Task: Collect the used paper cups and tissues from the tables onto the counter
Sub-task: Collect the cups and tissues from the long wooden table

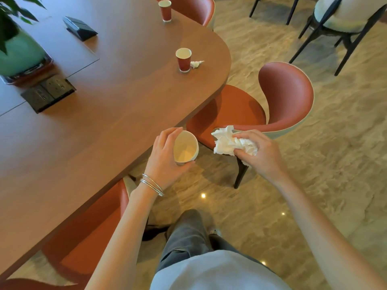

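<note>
Currently your left hand (165, 158) wraps an upright paper cup (185, 148) just off the table (94, 132) edge, while your right hand (261, 152) clutches a crumpled tissue (230, 143) just right of its open mouth.

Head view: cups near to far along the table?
Held cup in the left hand → middle cup with a small tissue beside it → far cup. The wadded tissue in the right hand is level with the held cup, so left out.
</note>
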{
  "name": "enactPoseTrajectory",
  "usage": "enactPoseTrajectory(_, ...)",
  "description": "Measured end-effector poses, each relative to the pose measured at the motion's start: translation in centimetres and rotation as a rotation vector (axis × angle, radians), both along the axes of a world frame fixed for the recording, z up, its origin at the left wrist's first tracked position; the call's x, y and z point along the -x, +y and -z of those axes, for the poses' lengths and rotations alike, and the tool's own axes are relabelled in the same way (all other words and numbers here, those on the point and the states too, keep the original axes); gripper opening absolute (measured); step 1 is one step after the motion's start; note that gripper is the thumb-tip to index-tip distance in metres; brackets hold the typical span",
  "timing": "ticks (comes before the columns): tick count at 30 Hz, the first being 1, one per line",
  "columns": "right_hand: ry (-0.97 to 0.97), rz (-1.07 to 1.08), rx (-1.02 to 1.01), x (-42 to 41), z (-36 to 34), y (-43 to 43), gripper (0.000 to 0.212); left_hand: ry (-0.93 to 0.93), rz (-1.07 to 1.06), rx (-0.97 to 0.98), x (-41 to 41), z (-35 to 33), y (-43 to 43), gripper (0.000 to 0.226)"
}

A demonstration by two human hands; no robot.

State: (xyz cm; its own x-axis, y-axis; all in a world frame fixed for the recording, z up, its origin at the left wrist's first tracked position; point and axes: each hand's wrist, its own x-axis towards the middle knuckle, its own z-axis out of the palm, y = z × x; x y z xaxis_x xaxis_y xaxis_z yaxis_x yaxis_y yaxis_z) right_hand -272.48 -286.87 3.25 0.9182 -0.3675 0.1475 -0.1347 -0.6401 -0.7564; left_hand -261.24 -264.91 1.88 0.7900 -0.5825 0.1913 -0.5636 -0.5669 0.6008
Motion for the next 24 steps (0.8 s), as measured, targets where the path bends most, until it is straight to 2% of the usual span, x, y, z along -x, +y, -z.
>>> enactPoseTrajectory(8,0.016,-0.048,0.019,-7.5,0.3,-1.5,0.031,-0.006,0.030,-0.056,-7.0,-0.2,-1.6,0.086)
enactPoseTrajectory(13,0.002,0.001,0.056,-12.1,0.5,-1.8,0.030,-0.003,0.052,-0.046,-11.8,-0.1,-1.4,0.085)
enactPoseTrajectory(24,0.003,-0.017,0.070,-19.1,1.3,-3.6,0.030,0.044,-0.021,-0.027,-17.7,0.7,-2.4,0.085)
